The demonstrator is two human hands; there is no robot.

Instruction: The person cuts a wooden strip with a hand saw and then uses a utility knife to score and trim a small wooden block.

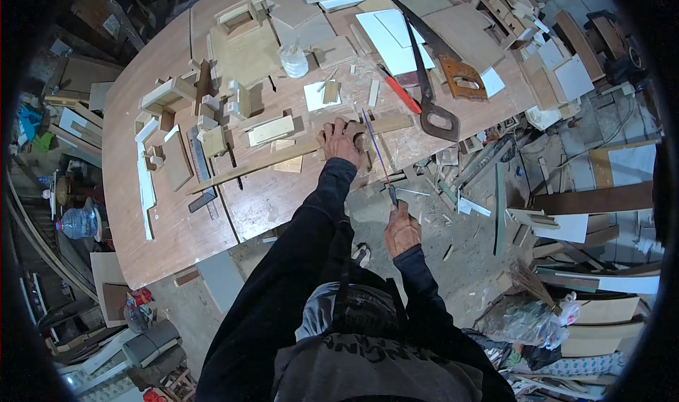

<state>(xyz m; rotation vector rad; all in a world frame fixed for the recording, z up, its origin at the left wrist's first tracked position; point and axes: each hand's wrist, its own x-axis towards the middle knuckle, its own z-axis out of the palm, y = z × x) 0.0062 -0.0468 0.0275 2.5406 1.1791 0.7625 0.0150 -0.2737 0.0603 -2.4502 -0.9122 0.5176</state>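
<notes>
A long wooden strip (269,162) lies across the worktable (254,214). Pressed down on it near its right part, my left hand (341,141) has its fingers curled over the wood. To the right, beyond the table's front edge, my right hand (402,231) is wrapped round the handle of a thin-bladed saw (375,146). The narrow blade crosses the strip just right of my left hand. Whether its teeth are in the wood cannot be made out.
Two large handsaws (461,76) (440,121) and a red-handled tool (403,93) lie to the right. A plastic container (293,59), a metal square (201,163) and wooden assemblies (170,94) stand farther back and left. Offcuts litter the floor at right.
</notes>
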